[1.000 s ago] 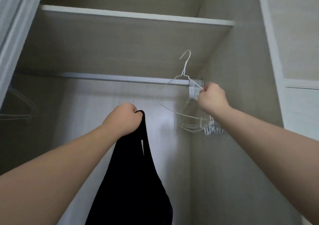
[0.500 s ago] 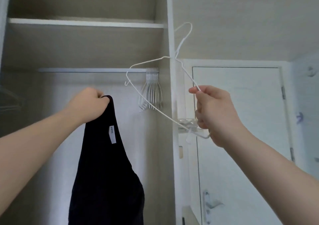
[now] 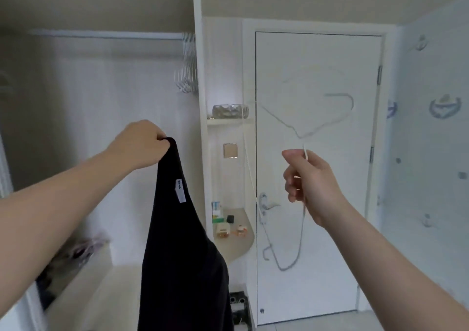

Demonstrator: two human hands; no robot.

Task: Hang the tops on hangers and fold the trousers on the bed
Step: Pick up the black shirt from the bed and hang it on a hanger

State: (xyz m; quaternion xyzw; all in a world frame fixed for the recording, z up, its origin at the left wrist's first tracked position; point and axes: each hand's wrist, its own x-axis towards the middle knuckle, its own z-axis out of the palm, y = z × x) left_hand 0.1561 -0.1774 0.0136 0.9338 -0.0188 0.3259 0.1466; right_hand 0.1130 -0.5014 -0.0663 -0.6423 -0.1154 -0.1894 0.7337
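While the left hand [image 3: 142, 143], at centre-left of the frame, is fisted tight round the upper edge of the one black top [image 3: 177, 242], the garment hangs straight down to the bottom edge, with a white label [image 3: 180, 187] showing near its top. That arm reaches in from the lower left, raised and nearly straight. The right hand [image 3: 309, 181], at centre-right before the white door [image 3: 317, 51], curls its fingers round a thin white wire hanger [image 3: 301, 137], one as far as the motion blur allows; its arm rises from the lower right. Toward the upper left, spare hangers [image 3: 187, 77] cluster at the right end of the wardrobe rail [image 3: 106, 35], too smeared to count.
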